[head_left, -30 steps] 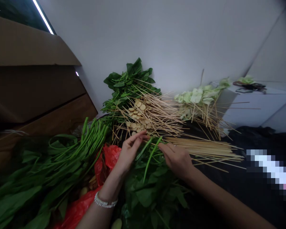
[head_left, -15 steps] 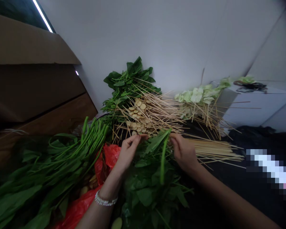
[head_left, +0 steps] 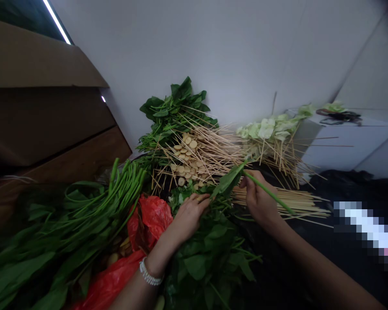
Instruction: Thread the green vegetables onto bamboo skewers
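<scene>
My right hand pinches a green leafy stem near its leaf end; the stalk slants down to the right over the loose bamboo skewers. The leaf points left toward my left hand. That hand, with a bead bracelet on the wrist, rests palm down with fingers curled loosely on the pile of leafy greens in front of me, fingertips touching the leaf's tip. It holds nothing that I can make out.
Long green stalks lie at the left beside a red plastic bag. Skewered round slices, skewered greens and skewered pale cabbage are stacked against the wall. A brown cardboard box stands at far left.
My right hand lifted the stem up and swung its stalk out to the right. My left hand let go and dropped onto the pile of greens.
</scene>
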The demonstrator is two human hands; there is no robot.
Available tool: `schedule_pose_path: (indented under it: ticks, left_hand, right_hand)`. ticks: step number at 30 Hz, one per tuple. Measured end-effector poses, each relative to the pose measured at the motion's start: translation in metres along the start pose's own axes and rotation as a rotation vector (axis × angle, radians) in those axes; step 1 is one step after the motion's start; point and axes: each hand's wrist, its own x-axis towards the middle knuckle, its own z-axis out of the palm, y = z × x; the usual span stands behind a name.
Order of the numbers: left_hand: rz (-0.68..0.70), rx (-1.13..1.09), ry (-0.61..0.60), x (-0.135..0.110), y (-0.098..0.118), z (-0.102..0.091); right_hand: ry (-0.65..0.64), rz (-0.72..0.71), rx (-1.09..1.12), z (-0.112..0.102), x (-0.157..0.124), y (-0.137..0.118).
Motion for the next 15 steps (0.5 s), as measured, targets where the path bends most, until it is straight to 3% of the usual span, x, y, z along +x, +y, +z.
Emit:
schedule_pose_path:
  ticks: [10,15]
  left_hand:
    - [-0.052,0.025,0.021,0.000,-0.001,-0.003]
    - [-0.143,0.065,0.147,0.002,-0.001,-0.011]
  right_hand:
    - [-0.022,-0.032,-0.062,0.003,-0.003,-0.001]
    - [-0.017,-0.027,-0.047,0.005,-0.005,0.000]
